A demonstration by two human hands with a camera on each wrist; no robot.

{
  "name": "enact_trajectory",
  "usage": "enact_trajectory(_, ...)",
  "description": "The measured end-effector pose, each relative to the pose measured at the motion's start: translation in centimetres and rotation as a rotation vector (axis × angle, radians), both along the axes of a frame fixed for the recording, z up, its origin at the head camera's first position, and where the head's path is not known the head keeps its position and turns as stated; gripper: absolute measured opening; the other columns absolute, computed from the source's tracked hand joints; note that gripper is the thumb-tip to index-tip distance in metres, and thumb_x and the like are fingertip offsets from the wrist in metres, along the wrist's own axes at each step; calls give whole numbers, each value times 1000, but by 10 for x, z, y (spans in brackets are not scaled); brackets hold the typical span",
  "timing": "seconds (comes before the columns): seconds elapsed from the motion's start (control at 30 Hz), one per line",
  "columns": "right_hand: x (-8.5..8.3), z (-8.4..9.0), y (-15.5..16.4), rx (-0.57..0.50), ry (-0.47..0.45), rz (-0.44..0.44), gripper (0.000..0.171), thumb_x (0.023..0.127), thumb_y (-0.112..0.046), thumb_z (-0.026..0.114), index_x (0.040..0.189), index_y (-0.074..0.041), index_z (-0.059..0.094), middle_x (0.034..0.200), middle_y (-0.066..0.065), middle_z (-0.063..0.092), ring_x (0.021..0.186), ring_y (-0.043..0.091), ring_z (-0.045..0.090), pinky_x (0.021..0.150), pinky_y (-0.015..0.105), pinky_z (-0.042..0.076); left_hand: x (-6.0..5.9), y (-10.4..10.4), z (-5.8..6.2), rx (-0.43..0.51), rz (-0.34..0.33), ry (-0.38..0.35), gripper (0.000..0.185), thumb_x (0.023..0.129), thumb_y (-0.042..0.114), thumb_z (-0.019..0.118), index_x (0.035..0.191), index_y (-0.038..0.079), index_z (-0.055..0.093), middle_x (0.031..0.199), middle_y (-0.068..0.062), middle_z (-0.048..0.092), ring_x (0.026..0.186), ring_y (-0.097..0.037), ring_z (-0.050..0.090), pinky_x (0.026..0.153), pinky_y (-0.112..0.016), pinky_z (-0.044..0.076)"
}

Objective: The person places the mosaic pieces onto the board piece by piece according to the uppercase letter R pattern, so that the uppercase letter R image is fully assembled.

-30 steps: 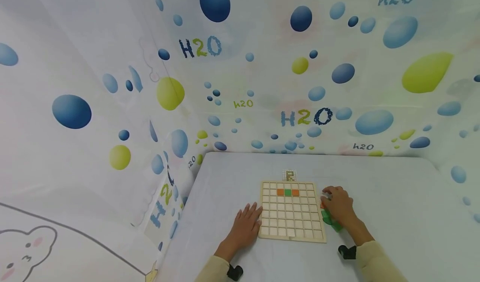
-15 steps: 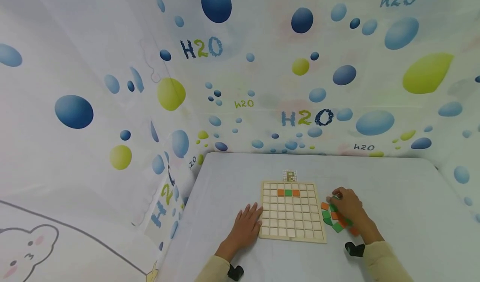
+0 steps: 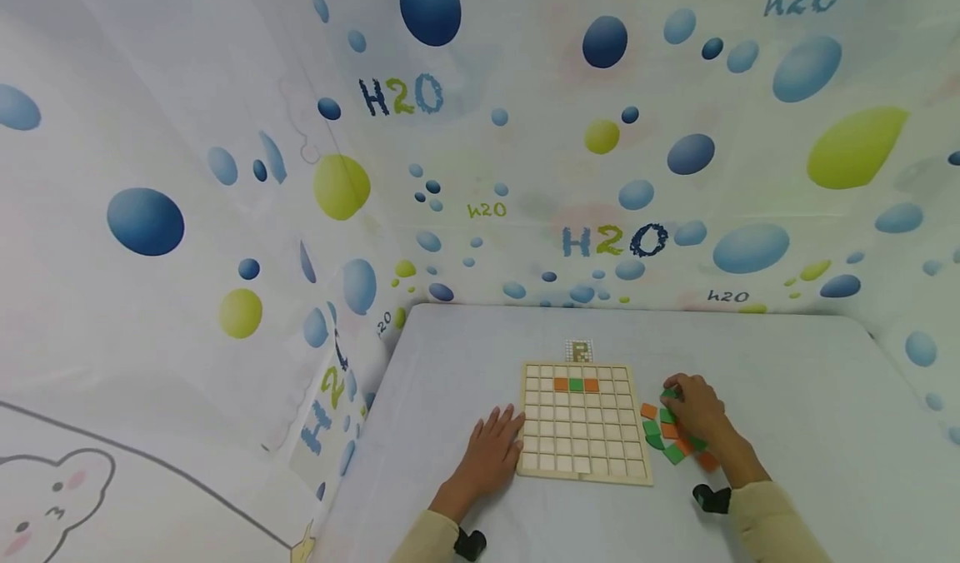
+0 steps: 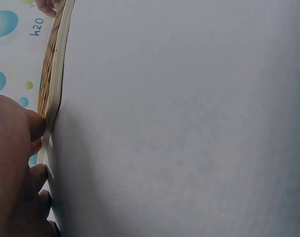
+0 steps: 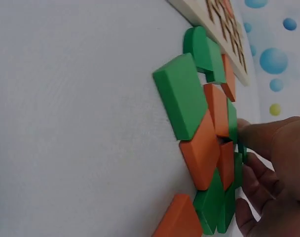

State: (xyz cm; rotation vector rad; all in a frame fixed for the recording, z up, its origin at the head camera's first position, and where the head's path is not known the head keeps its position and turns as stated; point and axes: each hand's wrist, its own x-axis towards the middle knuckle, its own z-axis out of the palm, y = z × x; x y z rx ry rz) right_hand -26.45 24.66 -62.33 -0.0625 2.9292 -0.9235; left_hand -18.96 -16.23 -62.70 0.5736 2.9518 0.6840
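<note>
**Tiles being sorted next to the grid board**

The wooden grid board point(image 3: 583, 421) is being steadied at its left edge by the left hand point(image 3: 491, 453), fingers relaxed and flat, nothing gripped. Just right of the board, a loose pile of green and orange tiles point(image 3: 671, 438) is being touched by the right hand point(image 3: 697, 413), and a green tile point(image 3: 670, 394) is being pinched at its fingertips. Three tiles are already sitting in the board's second row.
</note>
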Motion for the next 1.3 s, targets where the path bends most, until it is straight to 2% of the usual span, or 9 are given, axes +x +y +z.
enact_trajectory(0.13,-5,-5,-7,26,96,34,21,104,-15,64,119,0,64,108,22,61,95,37,62,76,59,50,0,0,-3,0,11,10,49,113,29,43,160,14,46,167,-15,41,156,-42,33,121,-68,27)
enact_trajectory(0.27,-9,-9,-12,-29,158,6,21,108,-10,55,117,6,66,104,24,64,93,37,63,80,59,52,0,0,0,10,4,4,49,113,27,44,159,12,47,167,-16,42,156,-43,33,121,-68,27)
enact_trajectory(0.37,-12,-11,-15,-69,146,-29,25,108,-10,53,120,9,65,105,25,65,93,36,62,80,58,52,1,1,4,23,-8,12,48,113,26,44,157,10,48,165,-19,43,154,-46,35,119,-71,28)
enact_trajectory(0.53,-14,-11,-17,-73,90,-73,35,104,-18,59,126,9,60,109,28,62,97,39,61,78,60,51,2,3,6,31,-18,26,47,113,25,43,157,10,48,164,-20,44,153,-47,36,118,-72,29)
enact_trajectory(0.73,-12,-1,-19,-73,56,-12,36,101,-15,68,123,12,59,116,34,60,105,47,61,85,64,51,1,4,8,-21,2,-24,48,113,26,44,159,11,47,167,-16,42,156,-42,34,122,-67,28)
enact_trajectory(0.87,-12,-3,-20,-96,67,34,30,101,-8,66,123,12,60,119,35,58,110,49,59,92,65,50,2,3,9,-7,-5,-8,47,113,25,45,157,10,48,165,-18,43,154,-45,36,120,-70,29)
enact_trajectory(0.97,-13,-6,-20,-128,68,63,32,101,-9,68,125,12,61,120,34,58,107,45,58,93,63,50,2,2,9,8,-16,11,47,113,25,45,156,9,49,164,-20,45,152,-47,37,118,-71,29)
enact_trajectory(1.07,-12,-6,-20,-152,46,77,35,101,-10,68,128,12,60,120,34,56,103,40,57,93,60,51,2,1,9,-3,-16,-2,48,112,25,45,157,10,49,165,-19,44,153,-46,37,119,-70,29)
enact_trajectory(1.3,-11,-2,-30,-126,64,91,27,101,-4,63,124,11,60,112,28,58,100,36,58,88,56,52,4,-2,6,13,-10,-12,49,113,26,43,159,11,47,167,-17,41,156,-44,33,122,-69,26)
